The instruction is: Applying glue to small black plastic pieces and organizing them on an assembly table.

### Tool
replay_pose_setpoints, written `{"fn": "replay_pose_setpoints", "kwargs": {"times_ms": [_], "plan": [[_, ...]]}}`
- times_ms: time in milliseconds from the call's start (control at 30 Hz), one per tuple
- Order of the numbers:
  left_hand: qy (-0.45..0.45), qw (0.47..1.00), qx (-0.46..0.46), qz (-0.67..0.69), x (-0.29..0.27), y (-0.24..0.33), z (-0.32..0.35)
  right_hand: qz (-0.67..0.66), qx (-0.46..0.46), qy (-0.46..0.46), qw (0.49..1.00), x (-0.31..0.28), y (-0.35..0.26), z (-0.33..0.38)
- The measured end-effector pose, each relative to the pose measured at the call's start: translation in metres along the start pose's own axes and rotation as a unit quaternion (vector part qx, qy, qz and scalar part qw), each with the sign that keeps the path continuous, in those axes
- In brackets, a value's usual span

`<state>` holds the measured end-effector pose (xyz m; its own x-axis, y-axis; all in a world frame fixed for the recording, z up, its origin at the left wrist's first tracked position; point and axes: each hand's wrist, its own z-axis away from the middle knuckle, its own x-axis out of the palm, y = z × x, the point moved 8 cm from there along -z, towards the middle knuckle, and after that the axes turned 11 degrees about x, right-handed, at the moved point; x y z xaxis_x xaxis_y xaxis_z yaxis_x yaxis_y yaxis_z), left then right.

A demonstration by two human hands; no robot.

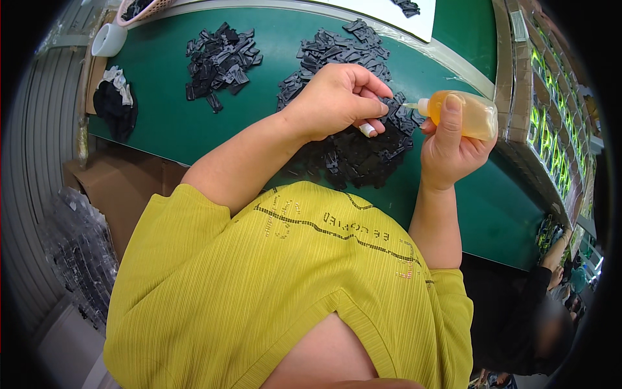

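Note:
My left hand (340, 98) pinches a small black plastic part (392, 104) between its fingertips, over a big heap of the same black parts (353, 155) on the green table (168, 123). One finger wears a white wrap. My right hand (450, 146) grips a soft squeeze bottle of amber liquid (470, 113), lying sideways. The bottle's thin nozzle (414, 105) points left and touches the held part.
A second pile of black parts (220, 61) lies at the far left, another (337, 45) behind my left hand. A white roll (109, 40) and a dark cloth (115, 104) sit at the table's left edge. Cardboard trays (518, 78) run along the right. Another person (551, 311) sits at lower right.

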<state>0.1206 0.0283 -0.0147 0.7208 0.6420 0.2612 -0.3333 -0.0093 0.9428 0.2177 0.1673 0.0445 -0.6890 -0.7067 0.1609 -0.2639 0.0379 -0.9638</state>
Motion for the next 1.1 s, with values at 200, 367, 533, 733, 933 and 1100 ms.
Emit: {"fn": "replay_pose_setpoints", "kwargs": {"times_ms": [200,367,533,733,933,1100], "plan": [[-0.009,1.0,0.005,0.0,0.001,0.001,-0.001,0.0,-0.007,0.001,1.0,-0.001,0.001,-0.002],[-0.012,1.0,0.012,0.002,0.002,0.0,-0.001,0.008,-0.006,-0.004,1.0,0.0,0.002,-0.002],[-0.015,1.0,0.012,0.003,0.002,-0.001,-0.002,0.008,0.0,-0.003,1.0,0.002,0.002,-0.002],[0.0,1.0,0.0,0.009,0.0,0.0,-0.001,-0.041,0.02,0.023,0.999,-0.008,-0.003,-0.011],[0.013,0.999,-0.013,0.051,-0.001,-0.001,-0.001,-0.091,0.05,-0.013,0.995,0.002,0.002,-0.001],[0.017,0.999,-0.016,0.05,-0.002,-0.001,-0.001,-0.054,0.064,-0.025,0.996,0.008,0.006,0.005]]}}
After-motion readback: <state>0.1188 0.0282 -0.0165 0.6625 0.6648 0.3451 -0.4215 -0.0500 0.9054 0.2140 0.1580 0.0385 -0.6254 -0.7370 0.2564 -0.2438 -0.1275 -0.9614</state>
